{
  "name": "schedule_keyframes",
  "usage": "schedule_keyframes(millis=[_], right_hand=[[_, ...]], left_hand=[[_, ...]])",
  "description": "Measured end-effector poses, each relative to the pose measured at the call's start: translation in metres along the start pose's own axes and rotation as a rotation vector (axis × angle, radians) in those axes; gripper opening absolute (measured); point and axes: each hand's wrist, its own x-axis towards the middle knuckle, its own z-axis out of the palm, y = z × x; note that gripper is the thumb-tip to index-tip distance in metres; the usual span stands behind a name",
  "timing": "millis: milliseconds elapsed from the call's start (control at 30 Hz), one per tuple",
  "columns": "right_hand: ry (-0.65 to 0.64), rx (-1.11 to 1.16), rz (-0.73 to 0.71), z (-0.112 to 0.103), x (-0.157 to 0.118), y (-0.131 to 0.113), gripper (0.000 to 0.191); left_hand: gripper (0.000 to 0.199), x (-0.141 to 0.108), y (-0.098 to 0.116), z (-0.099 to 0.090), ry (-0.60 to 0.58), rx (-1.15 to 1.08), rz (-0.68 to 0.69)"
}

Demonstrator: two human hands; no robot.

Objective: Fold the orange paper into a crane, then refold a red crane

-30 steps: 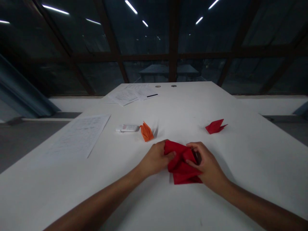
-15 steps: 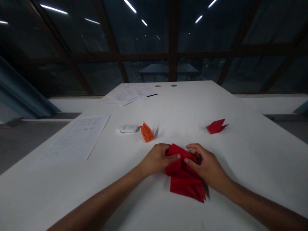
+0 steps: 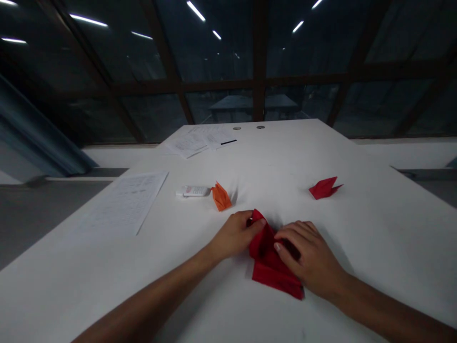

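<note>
A large folded red paper [image 3: 276, 274] lies near the middle front of the white table, partly raised between my hands. My left hand [image 3: 237, 233] pinches its upper left corner between thumb and fingers. Over its right side my right hand [image 3: 307, 255] is curled, fingers bent and thumb against the paper; part of the sheet is hidden beneath it. Beyond my left hand stands a small orange folded paper figure [image 3: 221, 197], its tip touching a white tube-like item [image 3: 195, 191]. A small red folded figure [image 3: 324, 188] rests farther back on the right.
Printed sheets lie on the white table [image 3: 278, 162], one [image 3: 124, 200] at the left and several [image 3: 196, 140] at the far left, beside a thin black stick [image 3: 228, 142]. Two round discs [image 3: 260, 127] sit near the far edge, below dark windows.
My right hand has closed more over the red paper, its fingers now bent down onto it. The raised upper part of the paper looks narrower and more folded. The view has shifted slightly.
</note>
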Motion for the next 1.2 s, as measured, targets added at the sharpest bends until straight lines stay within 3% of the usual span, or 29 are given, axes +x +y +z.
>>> schedule_keyframes(millis=[133,367,667,767,900,1100,1200], right_hand=[[-0.026,-0.016,-0.115,0.002,-0.002,-0.003,0.016],[-0.032,-0.076,-0.310,0.003,-0.007,-0.008,0.022],[-0.138,-0.122,-0.255,0.004,-0.013,-0.015,0.031],[-0.154,-0.130,-0.201,0.005,-0.013,-0.017,0.020],[-0.115,-0.100,-0.145,0.005,-0.015,-0.018,0.016],[-0.143,-0.152,-0.195,0.005,-0.017,-0.017,0.040],[-0.139,-0.196,-0.222,0.006,-0.018,-0.018,0.036]], left_hand=[[0.049,0.002,-0.002,-0.001,0.041,0.030,-0.008],[0.039,0.005,-0.010,0.001,0.062,0.098,-0.033],[0.039,0.007,-0.010,-0.003,0.062,0.068,-0.007],[0.040,0.002,-0.003,-0.014,-0.051,-0.038,0.080],[0.055,-0.004,-0.003,-0.034,-0.370,-0.245,0.114],[0.087,0.000,-0.017,-0.046,-0.526,-0.384,0.105],[0.098,0.001,-0.019,-0.049,-0.603,-0.440,0.075]])
